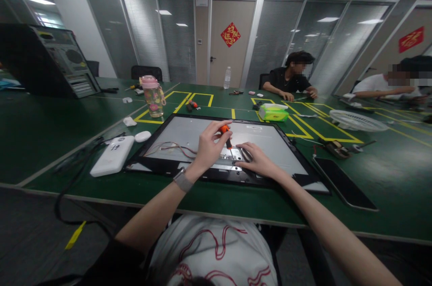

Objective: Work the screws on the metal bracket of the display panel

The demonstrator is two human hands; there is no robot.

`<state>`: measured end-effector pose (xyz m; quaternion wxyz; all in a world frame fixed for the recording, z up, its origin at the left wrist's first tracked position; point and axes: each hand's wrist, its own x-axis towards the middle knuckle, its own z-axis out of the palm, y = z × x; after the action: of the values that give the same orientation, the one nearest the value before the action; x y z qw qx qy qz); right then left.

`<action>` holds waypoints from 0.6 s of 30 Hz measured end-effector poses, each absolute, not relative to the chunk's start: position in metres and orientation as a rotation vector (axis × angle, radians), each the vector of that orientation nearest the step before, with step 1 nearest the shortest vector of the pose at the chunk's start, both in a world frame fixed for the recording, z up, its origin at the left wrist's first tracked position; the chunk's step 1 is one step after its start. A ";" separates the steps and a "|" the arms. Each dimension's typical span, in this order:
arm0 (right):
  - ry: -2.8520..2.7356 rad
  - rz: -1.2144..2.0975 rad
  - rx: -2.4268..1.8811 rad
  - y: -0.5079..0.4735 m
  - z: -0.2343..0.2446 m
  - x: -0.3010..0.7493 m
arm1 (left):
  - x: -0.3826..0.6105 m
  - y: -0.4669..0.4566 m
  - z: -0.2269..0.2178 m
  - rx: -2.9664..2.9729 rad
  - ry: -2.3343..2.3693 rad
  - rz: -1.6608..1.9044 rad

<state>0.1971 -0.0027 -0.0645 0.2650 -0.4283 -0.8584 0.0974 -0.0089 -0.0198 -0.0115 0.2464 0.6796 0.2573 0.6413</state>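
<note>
A monitor panel [189, 131] lies face down on the green table, its grey metal back up, with red and white wires [170, 146] across its left part. My left hand [208, 146] is closed on an orange-handled screwdriver [226, 134], held upright with its tip on a metal bracket [232, 156] near the panel's front edge. My right hand [258, 160] rests on the panel beside the bracket, fingers pinched at the screwdriver's tip. A grey watch [182, 180] is on my left wrist.
A white box [113, 154] and a small white case [142, 136] lie left of the panel. A dark phone [342, 182] lies to the right. A pink bottle [153, 96], a green tissue box [273, 113], a white fan grille [357, 120] and a computer case [50, 61] stand further off. Two people sit at the far side.
</note>
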 end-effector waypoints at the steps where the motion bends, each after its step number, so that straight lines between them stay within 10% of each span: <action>1: -2.324 0.262 -1.155 -0.003 -0.064 0.197 | -0.009 -0.020 -0.011 1.839 0.701 1.753; 18: -2.347 0.250 -1.149 -0.001 -0.065 0.198 | -0.008 -0.018 -0.012 1.874 0.685 1.756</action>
<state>0.1984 -0.0006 -0.0653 0.2553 -0.4232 -0.8644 0.0921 -0.0075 -0.0181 -0.0121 0.2397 0.6844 0.2504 0.6414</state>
